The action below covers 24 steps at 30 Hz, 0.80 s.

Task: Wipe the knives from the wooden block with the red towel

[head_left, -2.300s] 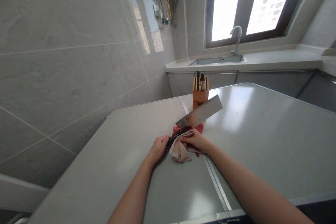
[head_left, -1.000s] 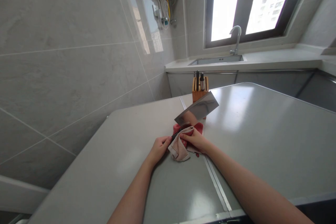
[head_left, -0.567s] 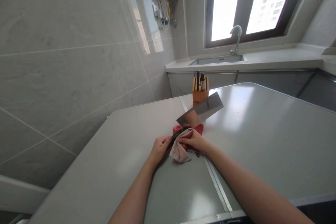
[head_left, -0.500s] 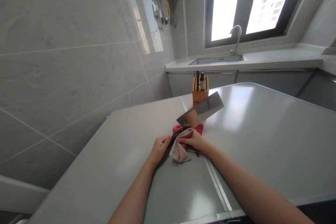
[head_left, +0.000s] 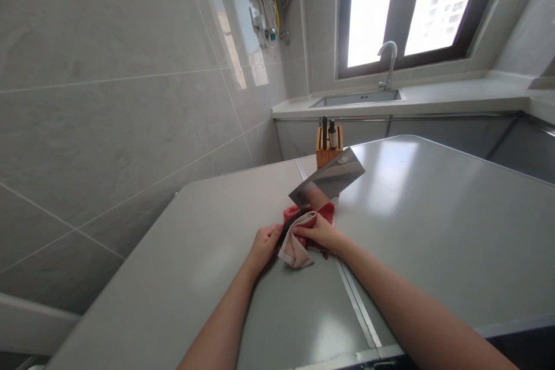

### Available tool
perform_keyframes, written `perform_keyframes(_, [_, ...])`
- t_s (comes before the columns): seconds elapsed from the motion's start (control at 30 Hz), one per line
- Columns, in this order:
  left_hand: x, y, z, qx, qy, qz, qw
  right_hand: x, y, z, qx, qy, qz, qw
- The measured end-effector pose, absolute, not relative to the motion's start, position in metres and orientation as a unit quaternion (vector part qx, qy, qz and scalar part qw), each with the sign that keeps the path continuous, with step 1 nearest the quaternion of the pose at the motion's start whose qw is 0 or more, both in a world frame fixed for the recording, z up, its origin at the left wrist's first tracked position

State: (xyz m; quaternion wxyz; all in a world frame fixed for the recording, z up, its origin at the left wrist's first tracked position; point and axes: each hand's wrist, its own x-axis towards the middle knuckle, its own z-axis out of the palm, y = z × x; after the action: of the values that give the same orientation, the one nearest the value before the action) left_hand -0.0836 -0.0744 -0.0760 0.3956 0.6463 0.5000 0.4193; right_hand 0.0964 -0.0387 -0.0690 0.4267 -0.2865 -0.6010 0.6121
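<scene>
A cleaver (head_left: 332, 178) with a broad, shiny blade is held tilted above the table, its blade pointing up and to the right. My left hand (head_left: 264, 245) is closed around the end of its dark handle. My right hand (head_left: 323, 233) pinches a red and pale pink cloth (head_left: 297, 250), which wraps about the handle near the blade. Part of the cloth hangs down toward the table. The fingertips of my right hand are partly hidden by the cloth.
Behind the blade stands a wooden knife block (head_left: 328, 156) with dark-handled tools in it. The grey table (head_left: 208, 231) has a seam strip (head_left: 355, 300) running through it. Farther back are a counter with a sink (head_left: 359, 98) and a faucet (head_left: 390, 63) under a window.
The cleaver's blade has turned slightly, its far end a little higher and more to the left. Both hands keep their hold on handle and cloth.
</scene>
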Motion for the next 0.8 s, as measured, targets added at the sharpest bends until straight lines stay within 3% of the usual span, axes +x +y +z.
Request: perform_keyframes(0.8, [-0.0854, -0.0745, -0.0763, 0.637, 0.493, 0.425, 0.413, 0.0953, -0.0364, -0.0704, -0.283, -0.557, 0.612, 0.485])
